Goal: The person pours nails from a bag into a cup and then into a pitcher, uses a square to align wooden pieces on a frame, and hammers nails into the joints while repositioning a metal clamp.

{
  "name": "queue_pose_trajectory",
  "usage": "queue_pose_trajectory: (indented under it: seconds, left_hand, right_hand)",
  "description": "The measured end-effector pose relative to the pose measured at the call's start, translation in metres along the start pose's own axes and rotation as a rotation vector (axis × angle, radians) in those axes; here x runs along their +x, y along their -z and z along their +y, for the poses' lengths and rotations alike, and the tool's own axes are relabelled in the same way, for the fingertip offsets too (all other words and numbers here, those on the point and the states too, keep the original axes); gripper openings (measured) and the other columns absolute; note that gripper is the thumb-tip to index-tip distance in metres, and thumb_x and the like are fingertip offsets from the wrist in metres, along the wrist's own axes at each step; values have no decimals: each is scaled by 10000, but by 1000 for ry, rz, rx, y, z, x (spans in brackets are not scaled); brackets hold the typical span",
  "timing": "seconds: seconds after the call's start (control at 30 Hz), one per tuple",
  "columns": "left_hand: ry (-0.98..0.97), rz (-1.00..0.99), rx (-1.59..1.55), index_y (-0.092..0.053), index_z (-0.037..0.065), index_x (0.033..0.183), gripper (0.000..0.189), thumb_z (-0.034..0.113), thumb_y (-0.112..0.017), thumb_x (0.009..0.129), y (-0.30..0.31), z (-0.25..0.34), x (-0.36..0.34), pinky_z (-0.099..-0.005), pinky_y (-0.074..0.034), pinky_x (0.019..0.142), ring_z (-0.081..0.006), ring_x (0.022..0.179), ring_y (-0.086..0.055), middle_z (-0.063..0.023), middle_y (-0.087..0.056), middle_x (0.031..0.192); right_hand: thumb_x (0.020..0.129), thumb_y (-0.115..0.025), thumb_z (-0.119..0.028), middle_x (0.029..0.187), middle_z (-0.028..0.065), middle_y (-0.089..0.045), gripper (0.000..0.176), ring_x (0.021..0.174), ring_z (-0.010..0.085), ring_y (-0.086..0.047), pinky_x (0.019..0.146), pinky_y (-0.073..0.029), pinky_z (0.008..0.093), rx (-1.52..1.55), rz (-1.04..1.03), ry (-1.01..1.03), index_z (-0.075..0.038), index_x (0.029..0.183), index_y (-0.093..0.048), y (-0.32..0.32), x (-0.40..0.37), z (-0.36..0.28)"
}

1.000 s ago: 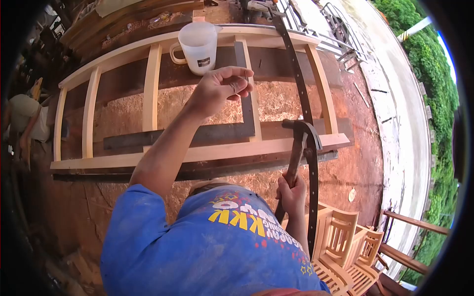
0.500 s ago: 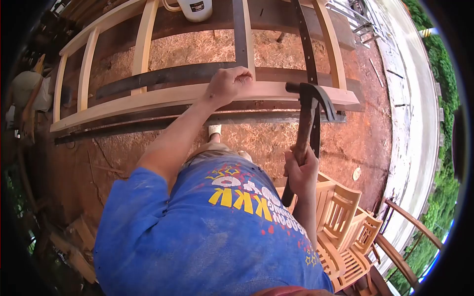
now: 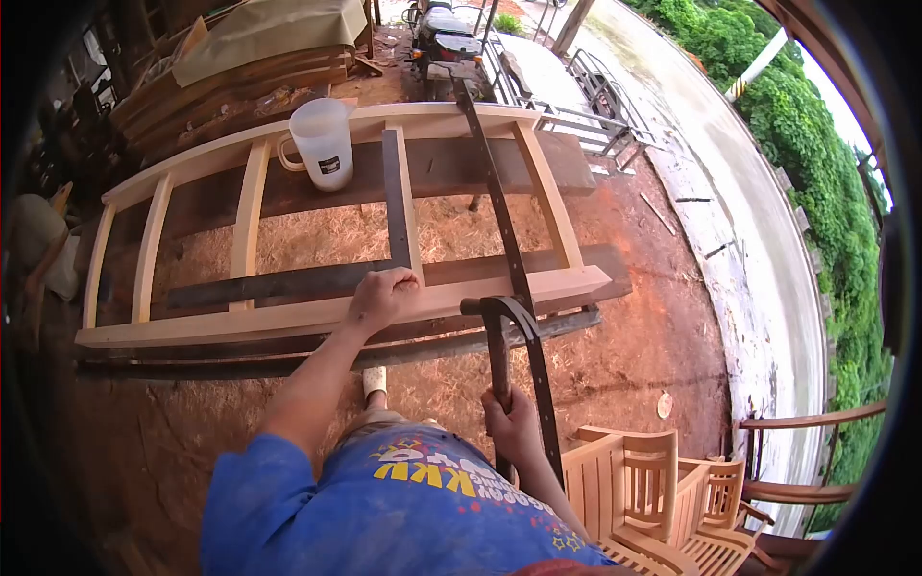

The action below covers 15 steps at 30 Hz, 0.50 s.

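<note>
My left hand (image 3: 382, 296) is closed on the near rail of a pale wooden frame (image 3: 240, 320); what its fingers may pinch is too small to tell. In my right hand (image 3: 512, 420) is the handle of a claw hammer (image 3: 499, 350), its head raised near the rail's front edge. A long dark metal bar with holes (image 3: 497, 197) crosses the frame and runs down beside the hammer. Several crosspieces join the frame's two long rails.
A translucent jug (image 3: 323, 144) stands by the far rail. Dark beams (image 3: 451, 168) lie under the frame. Wooden chairs (image 3: 624, 480) stand at the lower right. A motorcycle (image 3: 447, 43) and covered, stacked boards (image 3: 259, 48) are at the back.
The view has tilted up, bringing the motorcycle, the far rail and the whole jug into sight. My left hand stays at the near rail, and my right hand still holds the hammer.
</note>
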<state>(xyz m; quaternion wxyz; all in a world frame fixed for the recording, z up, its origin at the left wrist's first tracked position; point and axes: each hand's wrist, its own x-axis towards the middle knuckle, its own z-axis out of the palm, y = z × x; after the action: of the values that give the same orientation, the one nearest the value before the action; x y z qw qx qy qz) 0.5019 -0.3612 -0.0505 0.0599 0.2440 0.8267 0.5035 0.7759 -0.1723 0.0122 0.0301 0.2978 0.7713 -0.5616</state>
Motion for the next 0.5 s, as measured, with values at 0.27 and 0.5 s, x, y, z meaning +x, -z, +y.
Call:
queue_pose_trajectory:
  seconds: [0.27,0.5]
  left_hand:
    - [-37,29,24,-753,21,1046,131,126,-713,978,-4,-4,4,-345,-561,734,-215,804,-760,-158,-769,885]
    - [-56,42,13,-761,40,1033,140,150,-716,961,-1,-5,3,-381,-573,761,-274,859,-765,-154,-774,921]
  right_hand:
    - [1026,-696,-204,619,1,-572,198,545,87,-558,505,-442,313,47,29,199,-26,1004,-611,14,10,-35]
    - [1022,-697,-204,655,7,-597,203,563,87,-572,514,-455,300,96,-30,194,-16,1041,-625,10,11,-38]
